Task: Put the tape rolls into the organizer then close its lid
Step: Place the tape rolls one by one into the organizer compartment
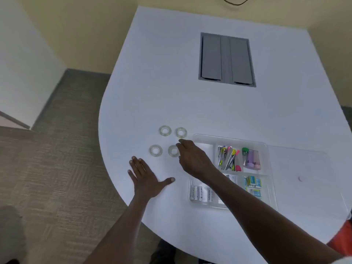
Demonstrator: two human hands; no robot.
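Note:
Several clear tape rolls lie flat on the white table: two at the back and two nearer. My right hand reaches over the near right roll, fingertips touching its right edge, nothing lifted. My left hand rests flat on the table with fingers spread, just in front of the rolls. The clear plastic organizer sits to the right, its transparent lid lying open flat on the table further right. Its near-left top compartment holds nothing.
Other organizer compartments hold clips and pens, erasers, batteries and small boxes. A grey cable hatch is set into the table further back. The table's curved edge runs close on the left, with carpet below.

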